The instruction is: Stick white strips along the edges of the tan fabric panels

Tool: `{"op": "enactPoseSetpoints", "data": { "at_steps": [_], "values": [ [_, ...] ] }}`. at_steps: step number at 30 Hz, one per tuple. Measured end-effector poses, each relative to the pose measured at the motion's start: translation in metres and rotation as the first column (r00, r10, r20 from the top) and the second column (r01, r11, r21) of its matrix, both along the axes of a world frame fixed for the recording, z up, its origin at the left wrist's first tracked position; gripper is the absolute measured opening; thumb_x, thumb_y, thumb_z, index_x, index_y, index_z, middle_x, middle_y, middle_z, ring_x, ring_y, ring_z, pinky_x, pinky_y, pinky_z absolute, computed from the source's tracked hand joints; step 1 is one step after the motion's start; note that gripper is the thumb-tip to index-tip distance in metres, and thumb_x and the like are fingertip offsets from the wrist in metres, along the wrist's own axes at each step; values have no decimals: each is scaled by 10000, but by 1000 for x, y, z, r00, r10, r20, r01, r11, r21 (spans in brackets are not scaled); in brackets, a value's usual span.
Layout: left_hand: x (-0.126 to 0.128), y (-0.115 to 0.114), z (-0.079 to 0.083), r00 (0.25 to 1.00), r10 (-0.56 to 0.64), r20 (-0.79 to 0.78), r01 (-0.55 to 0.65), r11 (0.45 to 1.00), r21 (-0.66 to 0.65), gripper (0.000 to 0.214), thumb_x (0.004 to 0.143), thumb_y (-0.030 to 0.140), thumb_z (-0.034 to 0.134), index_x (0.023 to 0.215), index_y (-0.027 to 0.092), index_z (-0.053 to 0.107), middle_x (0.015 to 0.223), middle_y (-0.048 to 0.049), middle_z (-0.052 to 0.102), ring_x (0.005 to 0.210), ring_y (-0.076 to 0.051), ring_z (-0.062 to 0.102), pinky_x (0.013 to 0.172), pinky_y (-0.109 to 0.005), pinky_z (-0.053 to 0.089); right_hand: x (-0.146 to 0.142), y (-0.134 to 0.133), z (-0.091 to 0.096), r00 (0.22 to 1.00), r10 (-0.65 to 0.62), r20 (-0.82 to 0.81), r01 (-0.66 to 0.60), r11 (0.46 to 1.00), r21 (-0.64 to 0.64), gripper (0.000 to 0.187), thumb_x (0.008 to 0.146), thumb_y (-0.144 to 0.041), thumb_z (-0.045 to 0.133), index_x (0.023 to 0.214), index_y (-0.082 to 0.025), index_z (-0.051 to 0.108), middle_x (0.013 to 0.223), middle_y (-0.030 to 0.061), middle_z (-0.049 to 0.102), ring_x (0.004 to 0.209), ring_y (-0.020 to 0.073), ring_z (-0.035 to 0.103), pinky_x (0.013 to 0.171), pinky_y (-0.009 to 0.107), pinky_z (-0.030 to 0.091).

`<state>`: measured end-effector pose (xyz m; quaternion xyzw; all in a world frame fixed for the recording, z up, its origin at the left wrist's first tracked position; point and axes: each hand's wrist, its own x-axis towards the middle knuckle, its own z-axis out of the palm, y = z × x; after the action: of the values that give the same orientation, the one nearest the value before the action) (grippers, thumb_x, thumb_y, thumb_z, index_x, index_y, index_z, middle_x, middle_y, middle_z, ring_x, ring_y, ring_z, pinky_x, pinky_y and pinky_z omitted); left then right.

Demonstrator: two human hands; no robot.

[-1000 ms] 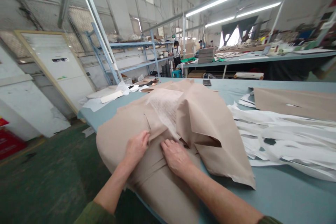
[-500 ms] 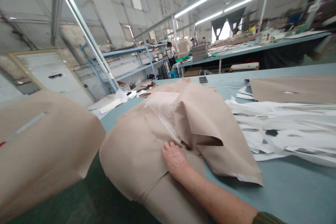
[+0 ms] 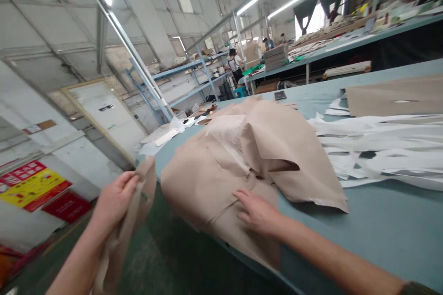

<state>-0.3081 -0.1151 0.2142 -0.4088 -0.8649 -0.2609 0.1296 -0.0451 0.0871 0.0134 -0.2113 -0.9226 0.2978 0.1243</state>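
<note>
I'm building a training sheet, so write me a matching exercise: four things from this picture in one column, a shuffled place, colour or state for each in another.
Column one
1. left hand
2. right hand
3. white strips
4. wall sign

Column two
A. red and yellow
B. laid on the draped tan material
C. gripping a separate tan piece
D. on the table, right of the draped tan material

Pairs: 1-C; 2-B; 3-D; 4-A

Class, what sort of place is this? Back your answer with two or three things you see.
Probably a cutting or sewing workshop: beige, fabric-like sheets with cut slits drape over a broad blue-green table, near a tangle of thin white strips.
</note>
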Motion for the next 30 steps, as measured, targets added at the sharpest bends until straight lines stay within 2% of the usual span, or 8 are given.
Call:
{"op": "enactPoseSetpoints", "data": {
  "at_steps": [4,8,11,15,21,24,27,30],
  "values": [
    [66,55,-33,923,-261,282,245,965,92,524,799,681,483,927,204,657,781,-28,714,705,-202,653,649,-293,533,63,-35,23,997,17,-72,-34,970,-240,674,868,-315,578,1500,-162,401,1430,137,546,1218,233,582,1032,360,458],
    [168,95,-48,555,-543,630,294,837,462,570,676,593,736,1080,201,644,897,-29,731,668,-160,647,621,-251,519,140,-65,62,971,-37,-237,-110,809,-577,842,817,-447,660,1541,-167,333,1517,164,444,1264,266,542,1049,411,450],
    [241,121,-60,378,-714,589,315,697,644,538,712,505,755,1146,217,624,965,-25,725,732,-150,661,655,-229,521,202,-85,77,947,-152,-283,-63,778,-626,978,760,-481,724,1574,-201,261,1549,165,399,1293,298,514,1068,457,431],
    [336,161,-95,284,-817,502,365,576,732,464,810,468,666,1191,217,580,980,-29,699,747,-139,653,667,-222,513,268,-112,65,868,-404,-287,186,802,-568,1005,711,-396,753,1575,-234,267,1513,155,456,1263,322,539,1061,471,436],
    [470,178,-142,166,-858,486,469,503,726,507,905,396,566,1358,186,480,839,-5,653,702,-130,615,657,-229,502,349,-137,11,625,-740,-248,548,643,-536,665,804,-347,606,1439,-178,500,1313,109,650,1153,285,618,986,358,492],
    [495,161,-156,139,-896,421,710,387,589,480,917,343,569,1373,208,501,982,-50,702,845,-171,665,792,-300,540,400,-150,-13,531,-815,-233,648,567,-509,479,905,-492,490,1228,-188,670,1139,77,735,1002,270,684,858,305,547],
    [481,137,-180,148,-965,218,941,205,268,450,904,275,575,1351,246,536,1228,-88,668,1107,-226,635,991,-406,505,451,-171,-38,368,-908,-202,802,420,-425,462,879,-569,504,1093,-219,716,1036,59,767,944,276,711,775,276,566],
    [447,109,-219,180,-982,48,984,180,-13,577,836,276,664,1389,250,503,1381,-106,592,1246,-262,572,1036,-432,497,489,-194,-64,223,-962,-157,909,264,-324,426,819,-614,548,983,-265,727,953,54,783,856,288,738,680,279,577]
  ]
}}
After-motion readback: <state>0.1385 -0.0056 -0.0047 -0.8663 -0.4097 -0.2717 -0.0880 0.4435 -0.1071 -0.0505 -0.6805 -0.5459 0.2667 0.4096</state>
